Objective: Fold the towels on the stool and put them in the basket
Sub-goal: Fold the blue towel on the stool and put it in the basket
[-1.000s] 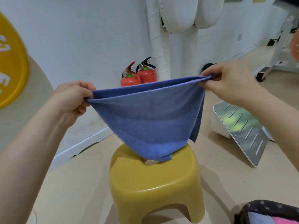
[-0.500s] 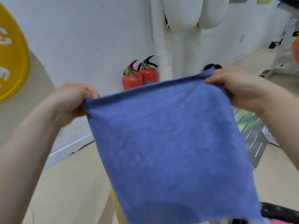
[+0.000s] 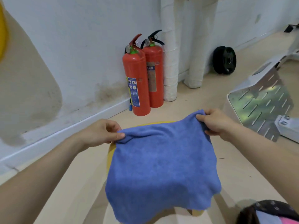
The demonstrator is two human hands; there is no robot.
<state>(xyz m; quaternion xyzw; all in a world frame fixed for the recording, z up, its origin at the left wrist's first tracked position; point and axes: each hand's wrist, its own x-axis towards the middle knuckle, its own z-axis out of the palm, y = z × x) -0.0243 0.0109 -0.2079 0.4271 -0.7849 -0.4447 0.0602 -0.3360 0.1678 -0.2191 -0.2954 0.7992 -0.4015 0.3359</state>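
The blue towel point(image 3: 161, 165) drapes over the yellow stool point(image 3: 111, 152), overhanging its near edge — it could slide off. The left hand point(image 3: 103, 135) and right hand point(image 3: 216, 122) pinch its far corners; the basket point(image 3: 271, 210) sits near right.

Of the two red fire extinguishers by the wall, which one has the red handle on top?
The left fire extinguisher, the one with the blue label on its body. The right fire extinguisher beside it has a black handle.

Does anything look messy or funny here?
The blue towel is fine, spread over the yellow stool, both hands pinching its far corners. The wall by the red fire extinguishers has dirty brown stains near the floor.
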